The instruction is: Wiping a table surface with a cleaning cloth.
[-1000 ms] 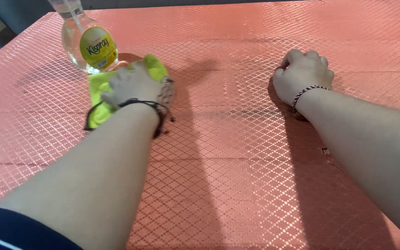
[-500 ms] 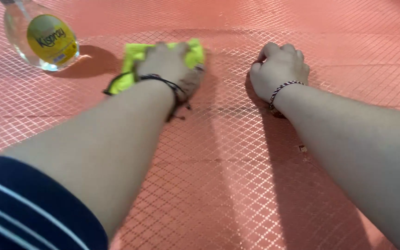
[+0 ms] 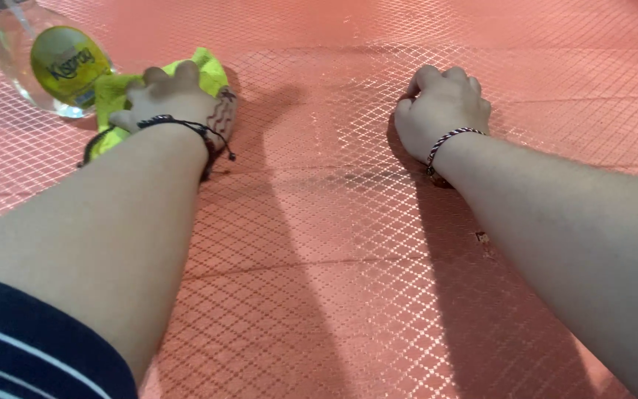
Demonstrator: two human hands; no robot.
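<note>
Left hand (image 3: 175, 100) lay flat, grip spread and pressing yellow-green cloth (image 3: 208, 66) onto the salmon diamond-patterned bench (image 3: 348, 244), as for wiping; clear spray bottle (image 3: 46, 66) just left of it; right hand (image 3: 443, 111) fisted, empty, apparently bracing

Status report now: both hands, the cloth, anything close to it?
Left hand flat on yellow-green cloth. Right hand fisted on orange table cover, empty. Clear spray bottle right beside cloth.

Left hand (image 3: 175, 103) far left, palm down, fingers spread flat, forearm extended. Right hand (image 3: 443, 107) far right, curled into loose fist, knuckles down.
</note>
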